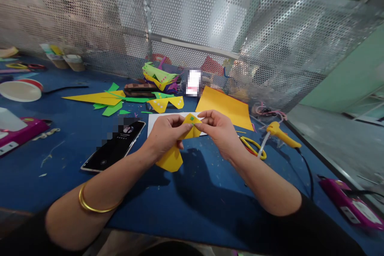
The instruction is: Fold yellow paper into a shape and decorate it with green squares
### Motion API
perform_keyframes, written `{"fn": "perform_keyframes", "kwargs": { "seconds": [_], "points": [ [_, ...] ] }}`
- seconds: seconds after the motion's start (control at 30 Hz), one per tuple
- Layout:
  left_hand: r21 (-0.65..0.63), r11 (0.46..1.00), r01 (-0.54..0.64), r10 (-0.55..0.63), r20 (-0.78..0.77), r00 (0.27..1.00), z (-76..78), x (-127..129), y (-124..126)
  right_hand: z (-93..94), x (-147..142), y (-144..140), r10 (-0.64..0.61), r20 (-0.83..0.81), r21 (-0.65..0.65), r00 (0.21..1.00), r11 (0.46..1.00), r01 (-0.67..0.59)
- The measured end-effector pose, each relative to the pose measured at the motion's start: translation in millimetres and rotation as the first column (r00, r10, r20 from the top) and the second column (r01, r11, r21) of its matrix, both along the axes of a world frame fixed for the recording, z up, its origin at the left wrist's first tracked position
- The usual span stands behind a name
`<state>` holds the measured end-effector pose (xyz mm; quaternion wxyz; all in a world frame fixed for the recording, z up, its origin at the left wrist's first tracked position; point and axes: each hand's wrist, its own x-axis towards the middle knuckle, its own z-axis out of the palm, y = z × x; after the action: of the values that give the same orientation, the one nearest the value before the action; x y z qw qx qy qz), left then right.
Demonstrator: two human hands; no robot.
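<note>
Above the blue table (144,210), left fingers (184,129) and right fingers (204,127) pinch yellow paper (189,133) bearing a green square (192,119).

PLACE: craft workshop, by its look | blue counter (69,136), speckled with bits | far left: green paper scraps (112,109) | far middle: cut-out paper masks (166,104), dotted, some piled | far, right of middle: yellow sheet (226,106) | right: glue gun (279,134), scissors (255,144) close by | far side: perforated screen (195,12) behind the counter

No text can be read; print on the phone (117,149) is too small.
</note>
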<state>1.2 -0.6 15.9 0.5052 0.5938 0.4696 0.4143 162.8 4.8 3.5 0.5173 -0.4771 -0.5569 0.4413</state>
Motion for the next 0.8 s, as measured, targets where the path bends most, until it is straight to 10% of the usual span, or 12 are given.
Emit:
{"fn": "perform_keyframes", "kwargs": {
  "seconds": [0.8],
  "points": [
    [0.017,0.999,0.031,-0.031,0.003,1.000,-1.2,-1.1,2.0,1.8,0.1,-0.6,-0.006,0.025,0.008,1.000,1.000,0.006]
  ]
}}
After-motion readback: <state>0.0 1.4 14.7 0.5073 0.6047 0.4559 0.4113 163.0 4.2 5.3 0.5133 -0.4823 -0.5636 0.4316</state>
